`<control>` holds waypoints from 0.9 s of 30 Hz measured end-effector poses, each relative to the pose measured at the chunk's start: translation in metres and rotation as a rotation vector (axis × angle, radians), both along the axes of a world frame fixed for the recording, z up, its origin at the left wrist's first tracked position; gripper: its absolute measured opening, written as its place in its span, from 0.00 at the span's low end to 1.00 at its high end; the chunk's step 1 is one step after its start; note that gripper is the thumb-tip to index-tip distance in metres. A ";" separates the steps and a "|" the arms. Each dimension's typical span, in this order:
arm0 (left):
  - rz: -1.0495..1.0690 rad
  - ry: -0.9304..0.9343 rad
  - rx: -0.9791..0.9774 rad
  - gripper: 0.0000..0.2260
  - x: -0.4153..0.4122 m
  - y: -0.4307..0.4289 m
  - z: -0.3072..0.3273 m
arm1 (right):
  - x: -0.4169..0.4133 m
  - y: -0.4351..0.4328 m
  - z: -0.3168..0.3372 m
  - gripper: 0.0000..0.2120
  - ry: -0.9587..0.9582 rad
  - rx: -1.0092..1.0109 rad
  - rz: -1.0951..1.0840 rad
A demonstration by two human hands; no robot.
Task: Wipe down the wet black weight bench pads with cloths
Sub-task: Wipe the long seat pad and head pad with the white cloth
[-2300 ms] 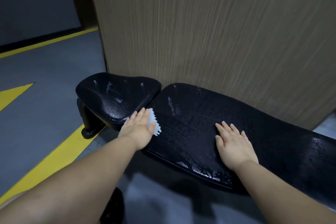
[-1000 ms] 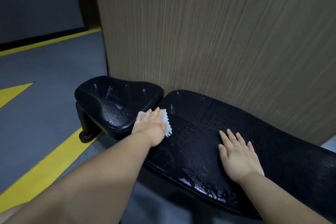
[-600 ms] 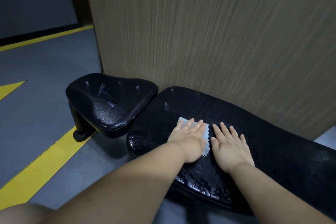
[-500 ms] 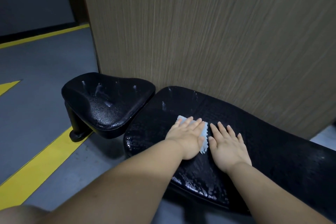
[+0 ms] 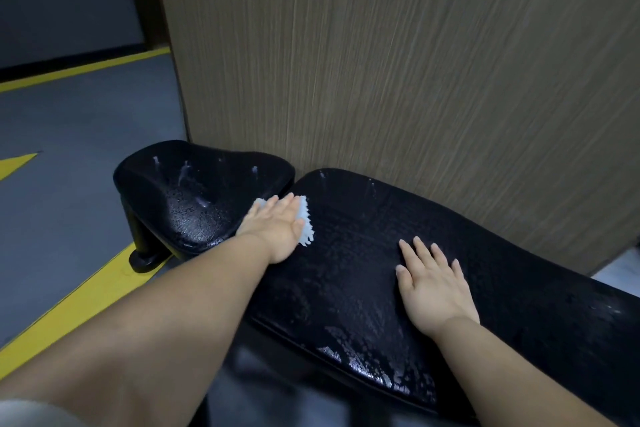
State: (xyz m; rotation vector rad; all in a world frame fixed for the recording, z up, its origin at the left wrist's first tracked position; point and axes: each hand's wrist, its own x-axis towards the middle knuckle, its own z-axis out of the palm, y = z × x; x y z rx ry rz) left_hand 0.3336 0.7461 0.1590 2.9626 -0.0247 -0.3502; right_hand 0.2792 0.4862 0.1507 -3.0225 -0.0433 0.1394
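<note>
Grey floor [image 5: 69, 201] with yellow lines [image 5: 69, 315] is lying around a black bench, and a brown wood wall [image 5: 381, 62] is standing just behind it. Two black pads are shining with water drops: a small seat pad [image 5: 194, 191] on the left and a long pad [image 5: 346, 270] on the right. The left hand [image 5: 277, 229] is lying flat, fingers straight, pressing a small white cloth [image 5: 305, 218] onto the left end of the long pad, right beside the seat pad. The right hand [image 5: 433, 284] is resting flat on the long pad, fingers spread, holding nothing.
</note>
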 end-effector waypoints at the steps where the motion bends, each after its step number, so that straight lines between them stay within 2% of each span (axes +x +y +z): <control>1: 0.017 -0.004 0.012 0.24 0.000 0.002 -0.001 | 0.000 0.000 0.000 0.25 0.000 -0.001 -0.001; 7: 0.022 0.019 0.042 0.25 -0.001 -0.015 0.001 | 0.004 0.001 -0.001 0.25 -0.002 -0.009 -0.007; 14: -0.265 -0.037 0.018 0.25 -0.009 -0.083 0.000 | 0.007 0.004 -0.002 0.25 -0.007 0.002 -0.011; 18: -0.349 -0.057 0.012 0.25 0.001 -0.109 -0.002 | 0.009 0.003 -0.002 0.25 -0.012 -0.006 -0.005; 22: -0.369 -0.054 -0.023 0.24 0.019 -0.103 -0.003 | 0.010 0.003 -0.003 0.25 -0.013 -0.001 -0.004; 27: -0.289 -0.044 -0.046 0.24 0.037 -0.085 -0.002 | 0.010 0.003 -0.001 0.25 -0.007 0.012 -0.002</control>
